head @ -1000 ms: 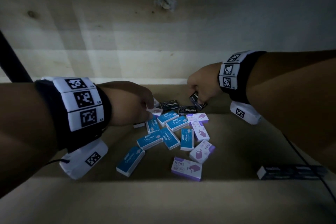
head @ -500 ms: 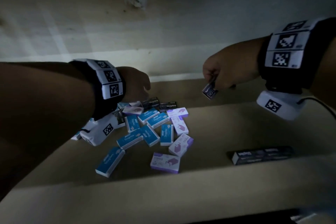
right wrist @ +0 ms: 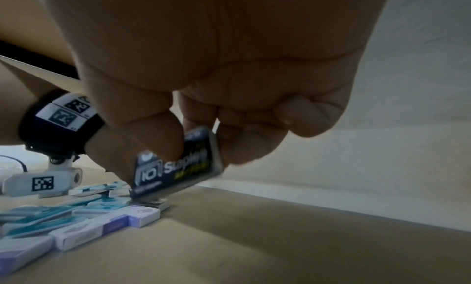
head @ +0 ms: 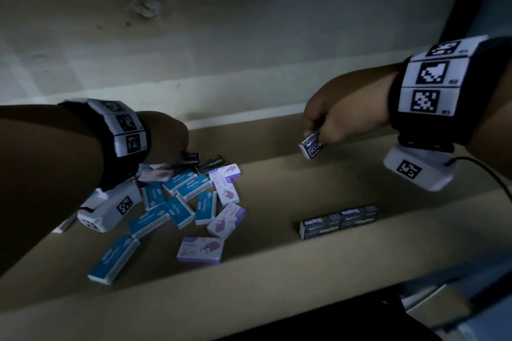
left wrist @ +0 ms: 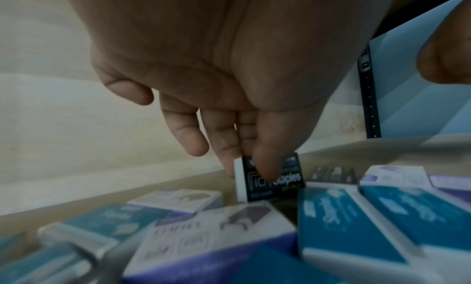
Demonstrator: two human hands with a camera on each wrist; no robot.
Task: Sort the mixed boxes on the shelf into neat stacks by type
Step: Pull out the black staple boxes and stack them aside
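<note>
So the right hand (head: 336,119) is pinching a black staples box (head: 313,144) between thumb and fingers, held up in the air over the shelf (head: 277,196), tilted. The left hand (head: 166,137) has its thumb and fingers clamped on another black box (left wrist: 270,177) at the back of the messy pile, standing on its edge. Blue boxes (head: 177,209) and purple ones (head: 225,220) lie scattered flat (pretty dim in there), and a neat black row (head: 339,221) sits well apart on the right.
</note>
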